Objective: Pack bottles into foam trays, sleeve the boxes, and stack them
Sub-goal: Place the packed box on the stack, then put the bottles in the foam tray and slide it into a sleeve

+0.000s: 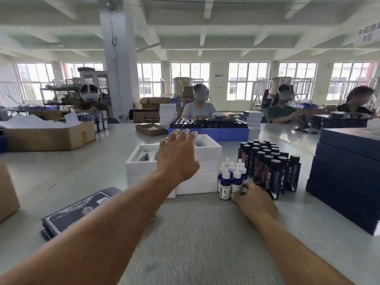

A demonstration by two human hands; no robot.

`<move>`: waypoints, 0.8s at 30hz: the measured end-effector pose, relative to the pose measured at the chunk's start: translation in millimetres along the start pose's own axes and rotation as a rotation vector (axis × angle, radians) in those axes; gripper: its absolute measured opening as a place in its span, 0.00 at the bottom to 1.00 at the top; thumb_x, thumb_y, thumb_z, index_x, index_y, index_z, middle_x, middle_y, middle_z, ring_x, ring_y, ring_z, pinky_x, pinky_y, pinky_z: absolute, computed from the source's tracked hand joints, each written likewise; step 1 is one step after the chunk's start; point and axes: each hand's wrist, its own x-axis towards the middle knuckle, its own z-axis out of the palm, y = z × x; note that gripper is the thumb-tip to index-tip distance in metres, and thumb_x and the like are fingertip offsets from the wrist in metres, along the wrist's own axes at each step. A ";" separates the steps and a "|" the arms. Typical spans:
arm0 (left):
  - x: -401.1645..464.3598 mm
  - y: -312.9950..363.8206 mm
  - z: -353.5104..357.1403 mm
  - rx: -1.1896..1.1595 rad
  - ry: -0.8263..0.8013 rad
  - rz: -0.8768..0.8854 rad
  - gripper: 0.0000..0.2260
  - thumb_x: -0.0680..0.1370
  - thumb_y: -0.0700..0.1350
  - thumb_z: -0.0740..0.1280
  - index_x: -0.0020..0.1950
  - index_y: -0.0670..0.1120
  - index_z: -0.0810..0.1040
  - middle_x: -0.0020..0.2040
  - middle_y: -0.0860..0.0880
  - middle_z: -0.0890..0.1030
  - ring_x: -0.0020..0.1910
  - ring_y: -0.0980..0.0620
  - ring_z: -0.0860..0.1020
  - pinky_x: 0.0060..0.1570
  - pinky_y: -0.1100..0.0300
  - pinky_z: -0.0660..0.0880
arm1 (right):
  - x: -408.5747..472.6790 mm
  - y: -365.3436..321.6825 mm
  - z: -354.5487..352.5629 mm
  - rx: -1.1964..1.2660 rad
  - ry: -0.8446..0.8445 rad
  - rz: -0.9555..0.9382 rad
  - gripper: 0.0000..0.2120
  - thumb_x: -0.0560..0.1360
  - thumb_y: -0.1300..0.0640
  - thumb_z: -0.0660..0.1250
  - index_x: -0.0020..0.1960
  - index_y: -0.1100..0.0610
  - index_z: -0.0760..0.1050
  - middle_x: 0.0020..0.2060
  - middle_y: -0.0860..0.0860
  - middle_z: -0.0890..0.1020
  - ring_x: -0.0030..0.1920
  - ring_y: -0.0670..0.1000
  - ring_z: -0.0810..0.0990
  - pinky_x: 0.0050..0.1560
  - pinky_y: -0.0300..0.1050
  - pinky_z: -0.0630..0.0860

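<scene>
Two stacks of white foam trays [141,167] stand side by side in the middle of the table. My left hand [176,155] reaches out over them with its fingers spread and holds nothing. To the right of the trays is a cluster of small dropper bottles [226,182] with white caps. My right hand [254,200] lies on the table at their base, its fingers at one dropper bottle; the grip is hidden. Behind it stand several tall dark bottles [271,167] with black caps.
A stack of dark blue boxes [345,173] rises at the right. Flat dark printed sleeves [82,210] lie at the left front. Cardboard boxes [49,136] sit at the left. A blue tray of dark bottles [209,128] is further back. Several people work across the table.
</scene>
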 end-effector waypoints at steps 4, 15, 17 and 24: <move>17.8 -0.6 14.0 0.112 -0.084 -0.018 0.24 0.76 0.46 0.67 0.72 0.48 0.70 0.65 0.46 0.77 0.66 0.46 0.71 0.64 0.47 0.68 | 1.9 0.5 2.7 -0.001 0.032 0.011 0.21 0.77 0.41 0.66 0.66 0.49 0.74 0.58 0.51 0.82 0.56 0.55 0.80 0.49 0.46 0.74; -92.4 14.2 -26.4 -0.093 0.099 0.184 0.20 0.72 0.48 0.76 0.63 0.54 0.79 0.57 0.56 0.81 0.56 0.54 0.77 0.57 0.52 0.73 | 1.5 1.0 1.3 0.062 0.044 0.034 0.14 0.78 0.43 0.64 0.58 0.49 0.80 0.51 0.49 0.84 0.47 0.52 0.81 0.43 0.44 0.71; -136.2 13.0 -28.6 -0.112 0.064 0.299 0.22 0.64 0.48 0.81 0.57 0.55 0.82 0.50 0.58 0.83 0.48 0.55 0.80 0.50 0.55 0.76 | 0.7 4.3 0.8 0.115 0.028 0.018 0.13 0.78 0.46 0.65 0.55 0.51 0.81 0.46 0.49 0.84 0.40 0.49 0.79 0.39 0.42 0.70; -207.5 28.0 -17.1 -0.168 -0.090 0.518 0.13 0.68 0.56 0.63 0.46 0.59 0.86 0.39 0.60 0.82 0.36 0.58 0.81 0.40 0.64 0.78 | -13.8 8.7 -19.6 0.419 0.044 0.001 0.08 0.72 0.53 0.75 0.47 0.56 0.82 0.45 0.53 0.85 0.39 0.48 0.79 0.36 0.42 0.69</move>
